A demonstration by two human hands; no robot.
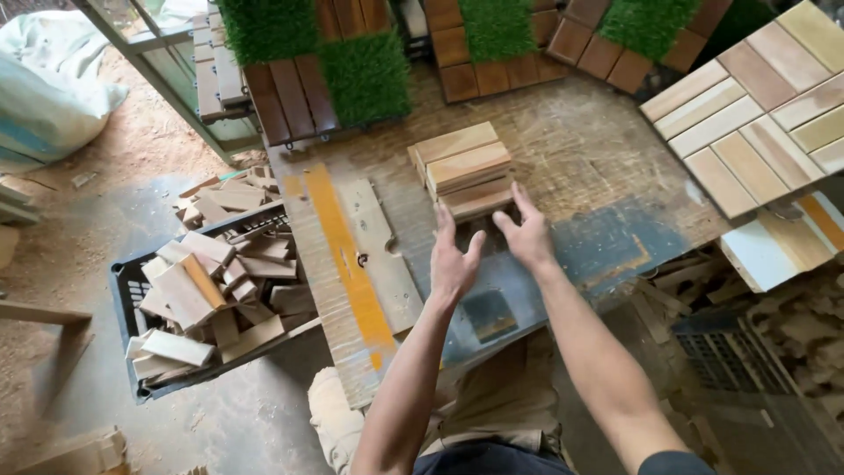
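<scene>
Both hands are seen reaching forward over a worn workbench (563,149) near the middle of the frame. The left hand (453,259) is held open, fingers loosely spread and pointing up the frame, with nothing gripped. The right hand (527,230) is likewise open and spread, its fingertips just beside the near edge of a small stack of wooden slats (464,169); whether they touch the wood cannot be told. The stack lies on the bench just above the hands, a little tilted, its pale and reddish slats laid side by side.

To the left of the hands a long plank (338,264) with a broad yellow-orange painted stripe is laid lengthwise down the bench. At the lower left a black plastic crate (127,290) is filled with short wooden offcuts (207,290), more of which are heaped behind it. Along the top of the frame square tiles of green artificial grass (365,75) are set among dark brown slatted tiles (290,97). At the upper right a large panel of pale wooden tiles (765,97) is laid in a checker pattern. A white sack (44,97) is seen at the upper left, on a sawdust-covered floor.
</scene>
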